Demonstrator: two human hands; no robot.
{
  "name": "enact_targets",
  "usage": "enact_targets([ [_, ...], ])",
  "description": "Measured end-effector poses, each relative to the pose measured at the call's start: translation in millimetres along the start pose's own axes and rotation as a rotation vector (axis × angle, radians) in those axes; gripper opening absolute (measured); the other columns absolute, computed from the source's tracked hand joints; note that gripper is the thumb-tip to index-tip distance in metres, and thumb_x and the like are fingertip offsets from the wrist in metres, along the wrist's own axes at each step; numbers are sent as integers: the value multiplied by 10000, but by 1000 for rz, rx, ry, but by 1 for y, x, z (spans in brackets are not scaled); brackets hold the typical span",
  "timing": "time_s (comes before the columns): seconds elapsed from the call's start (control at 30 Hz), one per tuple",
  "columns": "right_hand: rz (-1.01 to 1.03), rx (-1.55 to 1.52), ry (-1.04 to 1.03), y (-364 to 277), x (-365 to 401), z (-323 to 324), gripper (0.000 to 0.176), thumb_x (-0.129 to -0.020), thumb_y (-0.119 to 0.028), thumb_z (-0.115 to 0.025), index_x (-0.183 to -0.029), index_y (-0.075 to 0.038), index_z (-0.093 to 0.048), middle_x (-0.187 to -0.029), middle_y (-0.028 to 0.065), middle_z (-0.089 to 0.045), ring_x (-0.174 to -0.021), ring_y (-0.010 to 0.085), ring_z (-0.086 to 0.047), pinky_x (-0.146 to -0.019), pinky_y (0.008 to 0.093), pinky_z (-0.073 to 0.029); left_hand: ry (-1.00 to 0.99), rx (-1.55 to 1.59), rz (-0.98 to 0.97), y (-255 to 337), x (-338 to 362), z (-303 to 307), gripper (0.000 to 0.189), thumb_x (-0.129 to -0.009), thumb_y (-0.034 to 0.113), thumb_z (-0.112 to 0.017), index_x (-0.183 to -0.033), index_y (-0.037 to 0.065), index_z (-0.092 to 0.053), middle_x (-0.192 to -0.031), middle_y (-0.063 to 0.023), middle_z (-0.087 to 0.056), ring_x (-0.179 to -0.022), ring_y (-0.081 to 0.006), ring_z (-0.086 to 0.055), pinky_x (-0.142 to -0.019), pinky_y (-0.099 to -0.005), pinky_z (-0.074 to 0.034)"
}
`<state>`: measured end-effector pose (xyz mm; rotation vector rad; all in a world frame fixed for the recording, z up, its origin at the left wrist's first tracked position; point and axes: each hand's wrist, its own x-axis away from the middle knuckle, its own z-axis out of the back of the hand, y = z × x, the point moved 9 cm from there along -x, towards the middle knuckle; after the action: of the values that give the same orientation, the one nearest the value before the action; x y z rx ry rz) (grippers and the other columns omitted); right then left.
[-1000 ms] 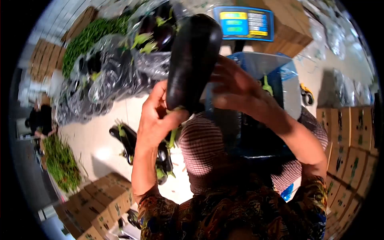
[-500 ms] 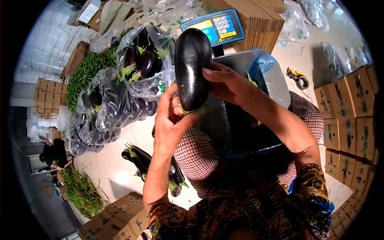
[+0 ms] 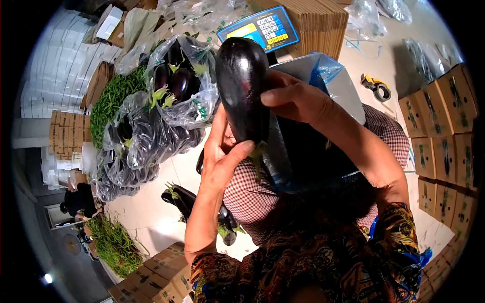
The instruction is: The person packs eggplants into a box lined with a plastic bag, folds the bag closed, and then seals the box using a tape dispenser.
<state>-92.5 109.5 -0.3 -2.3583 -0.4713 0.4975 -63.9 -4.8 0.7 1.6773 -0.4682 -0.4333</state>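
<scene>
Eggplant, tilted a second ago, now upright and stem-down over the lap, left hand grip closed on its stem end, right hand clasping its flank; seemingly being turned for inspection, not yet in bag.

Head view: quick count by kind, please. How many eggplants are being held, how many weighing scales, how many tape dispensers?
held eggplant: 1
weighing scale: 1
tape dispenser: 1
Total: 3
</scene>
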Motion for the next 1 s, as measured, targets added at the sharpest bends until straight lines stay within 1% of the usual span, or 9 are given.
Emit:
enact_targets([
  [0.1, 11, 87, 75, -11, 6, 8, 526, -763, -230, -738, -1202, -17, -544, -1062, 78, -640, -964, 178, -618, -881, 316, -490, -95, 17, 61, -4, 0, -12, 802, -793, 5, -588, -1476, 15, -167, -1300, -126, -512, -1176, -208, -505, -988, -307, -377],
  [0.2, -67, 212, 201, -15, 14, 34, 383, -778, -274, -726, -1044, -19, -622, -923, 75, -674, -811, 149, -656, -750, 294, -539, -20, -584, 152, -3, 2, 6, 638, -857, 34, -578, -1438, 59, -317, -1087, -87, -638, -962, -158, -599, -909, -289, -440],
  [0.27, -179, 394, 260, -29, 27, 61, 415, -813, -270, -695, -1140, -45, -572, -959, 32, -655, -847, 119, -640, -789, 256, -523, 0, -547, 80, -1, 2, 23, 509, -891, 121, -592, -1360, 10, -427, -1044, -93, -645, -947, -178, -618, -852, -298, -487],
  [0.37, -287, 854, 546, -46, 54, 111, 502, -760, -409, -733, -1110, -74, -598, -945, 11, -643, -819, 89, -591, -665, 216, -435, 90, -324, 174, -19, 10, 58, 473, -899, 233, -618, -1293, 0, -501, -990, -119, -656, -878, -203, -639, -811, -309, -506],
  [0.47, -446, 942, 748, -20, 81, 151, 604, -711, -462, -754, -1137, -66, -592, -929, 27, -633, -847, 96, -559, -652, 223, -388, 218, -236, 295, -70, 26, 99, 403, -922, 184, -589, -1277, 8, -516, -988, -116, -661, -880, -185, -640, -804, -300, -507],
  [0.53, -560, 1104, 891, 4, 95, 192, 788, -660, -484, -778, -1230, -11, -509, -1064, 125, -648, -1076, 227, -554, -825, 286, -439, 255, -213, 349, -101, 35, 115, 371, -921, 154, -588, -1259, 10, -533, -993, -119, -664, -887, -177, -638, -820, -287, -501],
  [0.7, -725, 1418, 816, 45, 81, 221, 900, -665, -520, -765, -1252, 62, -409, -1234, 263, -541, -1108, 382, -561, -876, 424, -483, 332, 1, 424, -172, 68, 146, 333, -917, 88, -581, -1233, -7, -539, -843, -6, -620, -751, -82, -567, -697, -211, -458],
  [0.8, -818, 1652, 876, 69, 84, 227, 867, -653, -561, -741, -1230, -6, -408, -1092, 225, -623, -1024, 372, -607, -889, 420, -476, 447, 197, 521, -220, 99, 163, 321, -915, 44, -555, -1224, -40, -528, -901, -26, -646, -758, -105, -593, -674, -243, -490],
  [1.0, -931, 1697, 795, 66, 78, 213, 897, -653, -592, -721, -1231, 10, -391, -1077, 231, -620, -1062, 371, -587, -880, 418, -472, 641, 494, 537, -258, 169, 149, 289, -901, 78, -560, -1172, -21, -565, -941, -82, -666, -790, -149, -618, -694, -285, -498],
])
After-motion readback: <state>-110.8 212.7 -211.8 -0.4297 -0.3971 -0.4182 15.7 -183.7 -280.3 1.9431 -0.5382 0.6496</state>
